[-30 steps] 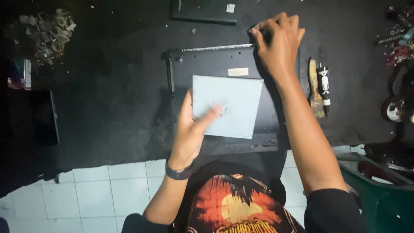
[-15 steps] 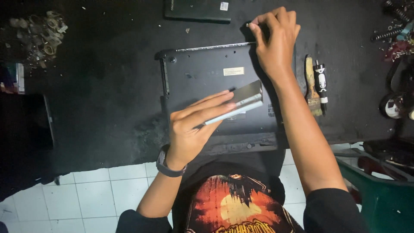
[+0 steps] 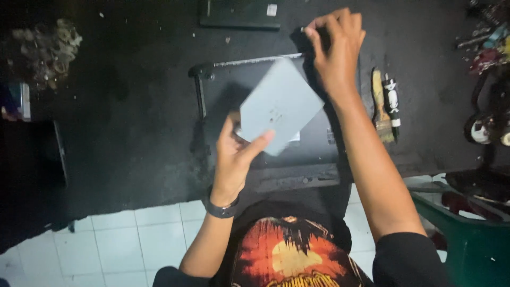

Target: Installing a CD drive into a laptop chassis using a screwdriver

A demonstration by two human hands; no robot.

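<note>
My left hand [image 3: 237, 154] holds a flat grey square box [image 3: 280, 104] by its lower left corner, lifted and tilted above a black laptop base [image 3: 223, 90] that lies on the dark mat. My right hand [image 3: 336, 50] is raised at the laptop's far right corner with its fingers pinched together; whatever it grips is too small and dark to make out. A dark band sits on my left wrist.
A brush [image 3: 380, 109] and a small black-and-white tool [image 3: 392, 98] lie right of the laptop. Another black panel [image 3: 240, 13] lies at the far edge. A pile of small parts [image 3: 48, 48] sits far left, tools [image 3: 486, 48] far right, a green bin [image 3: 467, 239] near right.
The grey box was first held flat-on, then turned edge-on low over the laptop, and is now lifted and tilted showing its face again. My right hand stayed at the laptop's far right corner.
</note>
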